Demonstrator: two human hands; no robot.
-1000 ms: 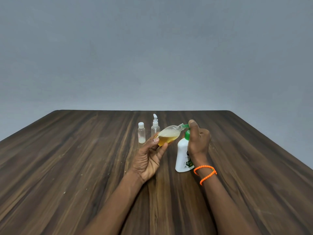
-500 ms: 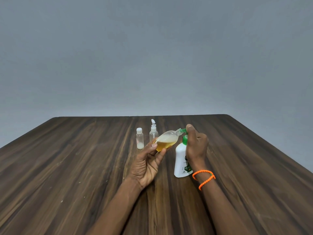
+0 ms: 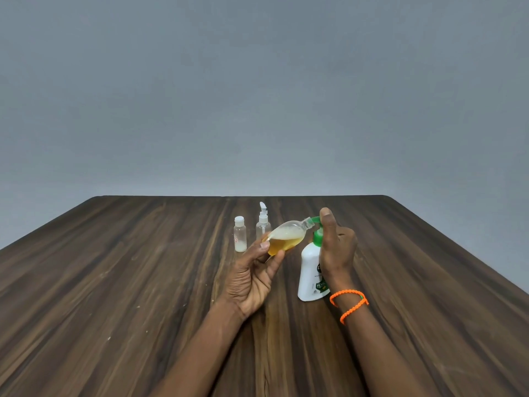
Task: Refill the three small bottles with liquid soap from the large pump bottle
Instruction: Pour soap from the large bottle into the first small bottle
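The left hand point(image 3: 252, 277) grips a small clear bottle point(image 3: 287, 239) between thumb and fingertips, tilted almost flat above the counter point(image 3: 114, 282), neck pointing right. Amber liquid soap point(image 3: 286, 244) fills its lower side, with pale foam above. The uncapped mouth sits right at the green pump spout point(image 3: 315, 219) of the large pump bottle point(image 3: 310, 275); whether soap is flowing cannot be made out.

The large white bottle stands upright right of the counter's middle. The right hand point(image 3: 336, 249) is wrapped around its green neck, thumb up on top of the pump head, hiding most of the pump and the bottle's right side. The label is partly covered by the wrist and too small to read. An orange beaded bracelet point(image 3: 347, 303) circles the right wrist.

Nearer the far edge stand two more small bottles, both upright. The capped bottle point(image 3: 240, 234) holds a little white matter at the bottom and carries a tiny red mark that is illegible. Just to its right, the spray bottle point(image 3: 262, 223) has its lower body hidden behind the held bottle and the left fingertips, so its fill level cannot be told. Both forearms are cut off by the frame's bottom edge.
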